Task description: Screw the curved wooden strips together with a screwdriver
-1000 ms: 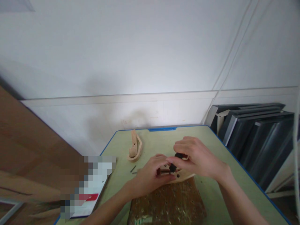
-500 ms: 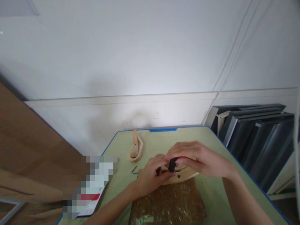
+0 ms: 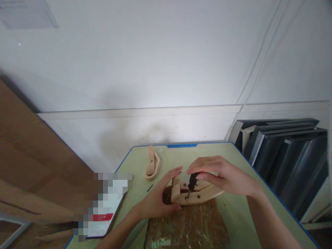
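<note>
My right hand (image 3: 220,174) is closed on the black handle of a screwdriver (image 3: 192,180). The tool leans, and its metal tip meets a dark hole in the near side of a pale wooden frame (image 3: 207,197). That frame has two side pieces with several holes and an upright block (image 3: 175,189) at its left end. Around this end my left hand (image 3: 157,199) holds the frame, thumb on the near side and fingers stretched along the far side. Beneath lies a worn brown board (image 3: 186,224), which carries the frame.
A second curved wooden piece (image 3: 155,167) lies farther back on the green table (image 3: 178,159). A thin dark screw or pin (image 3: 149,187) lies left of my hand. At the left edge is a blurred white and red item (image 3: 103,217). Dark panels (image 3: 280,152) lean at the right.
My left hand has moved from the screwdriver's lower end to the frame's left end, its fingers spreading. The screwdriver's tip now shows at the hole. The view has shifted slightly.
</note>
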Demonstrator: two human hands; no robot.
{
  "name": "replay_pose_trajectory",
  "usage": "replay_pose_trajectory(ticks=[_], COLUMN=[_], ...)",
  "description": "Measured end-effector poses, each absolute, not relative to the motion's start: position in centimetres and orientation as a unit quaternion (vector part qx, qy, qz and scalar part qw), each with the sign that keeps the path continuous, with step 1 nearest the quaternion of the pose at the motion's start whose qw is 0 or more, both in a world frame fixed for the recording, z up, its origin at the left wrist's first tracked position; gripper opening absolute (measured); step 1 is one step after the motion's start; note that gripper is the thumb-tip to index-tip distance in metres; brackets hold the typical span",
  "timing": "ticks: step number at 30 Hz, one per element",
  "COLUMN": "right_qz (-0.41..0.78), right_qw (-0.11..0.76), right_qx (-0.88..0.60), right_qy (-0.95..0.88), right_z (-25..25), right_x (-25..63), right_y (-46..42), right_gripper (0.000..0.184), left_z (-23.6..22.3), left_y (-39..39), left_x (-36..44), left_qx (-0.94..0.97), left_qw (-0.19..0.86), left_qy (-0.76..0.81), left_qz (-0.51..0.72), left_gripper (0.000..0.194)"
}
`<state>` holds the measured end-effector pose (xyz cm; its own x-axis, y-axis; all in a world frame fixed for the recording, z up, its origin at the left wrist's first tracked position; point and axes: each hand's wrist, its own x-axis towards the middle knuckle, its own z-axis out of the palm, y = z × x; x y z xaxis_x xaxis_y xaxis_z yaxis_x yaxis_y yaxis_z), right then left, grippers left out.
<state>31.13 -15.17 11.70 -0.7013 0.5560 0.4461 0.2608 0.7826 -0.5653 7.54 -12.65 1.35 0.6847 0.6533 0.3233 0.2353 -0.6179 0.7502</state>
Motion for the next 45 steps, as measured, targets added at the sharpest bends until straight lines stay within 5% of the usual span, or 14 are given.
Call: replay_pose_trajectory(ticks=[11, 26, 45], right_qz=[0.229, 0.110, 0.034], right_qw=[0.300, 0.255, 0.242], right_qx=[-0.250, -0.384, -0.388], right_qy=[-0.891, -0.881, -0.889], right_z=[11.7, 11.3, 10.4], right_x=[31.0, 31.1, 30.5], right_y=[-14.9, -14.7, -14.6], right_gripper=[0.023, 0.012, 0.039], left_z=[1.2, 1.0, 0.8], left_y=[-12.2, -12.2, -12.2], left_x=[6.9, 6.9, 7.1], left_qx=[0.838, 0.857, 0.860], left_qw=[0.380, 0.349, 0.336], left_qy=[0.253, 0.269, 0.266], left_qz=[0.299, 0.268, 0.277], left_gripper=[0.036, 0.036, 0.034])
